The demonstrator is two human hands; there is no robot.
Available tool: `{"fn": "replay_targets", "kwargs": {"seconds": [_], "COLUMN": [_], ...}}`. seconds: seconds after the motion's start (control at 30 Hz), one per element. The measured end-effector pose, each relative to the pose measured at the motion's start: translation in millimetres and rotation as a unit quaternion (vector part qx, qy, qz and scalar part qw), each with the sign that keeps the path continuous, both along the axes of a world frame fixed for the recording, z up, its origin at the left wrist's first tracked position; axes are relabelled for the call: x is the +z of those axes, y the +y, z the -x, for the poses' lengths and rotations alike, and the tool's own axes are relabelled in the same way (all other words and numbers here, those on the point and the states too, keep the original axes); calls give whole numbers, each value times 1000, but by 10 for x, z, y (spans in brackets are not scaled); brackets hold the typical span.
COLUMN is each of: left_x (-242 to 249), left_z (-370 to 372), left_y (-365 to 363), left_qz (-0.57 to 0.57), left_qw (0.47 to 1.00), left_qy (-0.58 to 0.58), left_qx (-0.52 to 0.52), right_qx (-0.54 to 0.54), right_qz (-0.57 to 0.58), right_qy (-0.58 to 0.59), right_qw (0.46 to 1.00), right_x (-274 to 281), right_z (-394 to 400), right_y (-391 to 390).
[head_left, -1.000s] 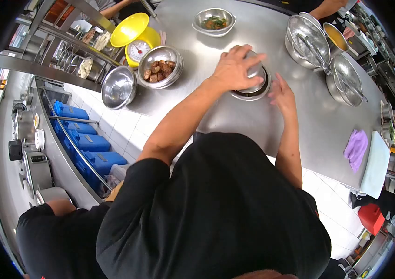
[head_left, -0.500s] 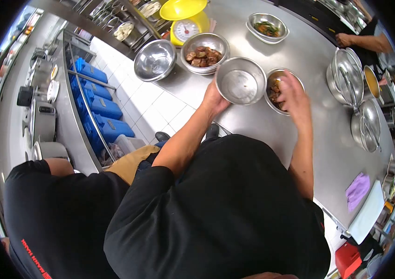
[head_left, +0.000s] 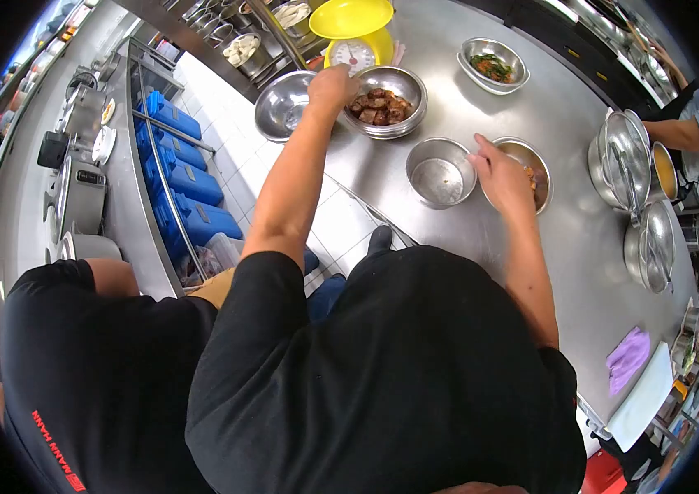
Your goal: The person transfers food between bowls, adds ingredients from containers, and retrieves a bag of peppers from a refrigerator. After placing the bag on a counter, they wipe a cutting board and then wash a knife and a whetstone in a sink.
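Note:
My left hand (head_left: 334, 87) is closed at the left rim of a steel bowl (head_left: 405, 126) holding chunks of browned meat (head_left: 380, 106); its fingertips are partly hidden. Beside that hand is an empty steel bowl (head_left: 277, 105). A small empty steel pan (head_left: 440, 179) stands on the counter, apart from my left hand. My right hand (head_left: 504, 179) has its index finger stretched out and hovers between this pan's right rim and another steel bowl (head_left: 543, 174). Food in that bowl is partly covered by my right hand.
A yellow scale (head_left: 355, 51) stands behind the meat bowl. Farther back sits a bowl of vegetables (head_left: 493, 67). Steel bowls with whisks (head_left: 619, 160) and a purple cloth (head_left: 629, 360) lie to the right. A person in black (head_left: 102, 362) stands close at left; another's arm (head_left: 674, 133) shows at right.
My left hand has let go of the empty pan, now on the counter, and has moved up-left to the meat bowl. My right hand has shifted slightly left and down.

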State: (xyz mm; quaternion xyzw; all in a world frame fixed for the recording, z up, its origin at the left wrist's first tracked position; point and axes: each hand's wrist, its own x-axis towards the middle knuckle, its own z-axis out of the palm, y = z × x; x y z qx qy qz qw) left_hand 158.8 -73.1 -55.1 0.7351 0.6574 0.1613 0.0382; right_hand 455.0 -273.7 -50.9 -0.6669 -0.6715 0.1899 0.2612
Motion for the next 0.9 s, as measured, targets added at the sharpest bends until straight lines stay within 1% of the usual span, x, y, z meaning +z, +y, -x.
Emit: {"fn": "replay_targets", "kwargs": {"seconds": [0.07, 0.17, 0.23, 0.3, 0.4, 0.5, 0.53, 0.6, 0.67, 0.73, 0.83, 0.87, 0.9], "left_x": [-73, -130, 29, 106, -17, 17, -32, -86, -147, 5, 411, 424, 423], "left_z": [-20, 10, -34, -49, 104, 48, 58, 116, 148, 80, -35, -33, -44], "left_y": [167, 329, 231, 177, 293, 214, 234, 418, 504, 384, 56, 77, 68], "left_qz": [48, 64, 42, 29, 36, 108, 90, 151, 166, 135, 131, 147, 103], "left_qw": [998, 995, 997, 998, 995, 992, 992, 985, 981, 981, 969, 968, 975], "left_qy": [50, 71, 61, 49, 44, -59, -82, -56, -74, -137, -206, -199, -193], "left_qx": [-14, -40, -29, -6, -76, -26, -39, -68, -62, -22, -26, -27, -36], "right_qx": [-34, -93, -124, -131, -109, -72, -61, -55, -58, -71, -75, -62, -49], "right_qz": [-31, -31, -20, -4, 16, 1, -7, 11, 25, 35, 1, -6, -13], "right_qy": [33, 76, 106, 114, 131, 132, 130, 127, 132, 146, 151, 140, 128], "right_qw": [998, 992, 986, 985, 985, 989, 990, 990, 989, 986, 986, 988, 990], "right_x": [11, -9, -44, -27, 84, 111, 110, 141, 116, 29, 46, 72, 115], "right_z": [-198, -494, -633, -663, -595, -481, -457, -426, -448, -512, -546, -542, -519], "right_y": [-77, -214, -254, -269, -248, -143, -127, -128, -134, -135, -137, -125, -93]}}
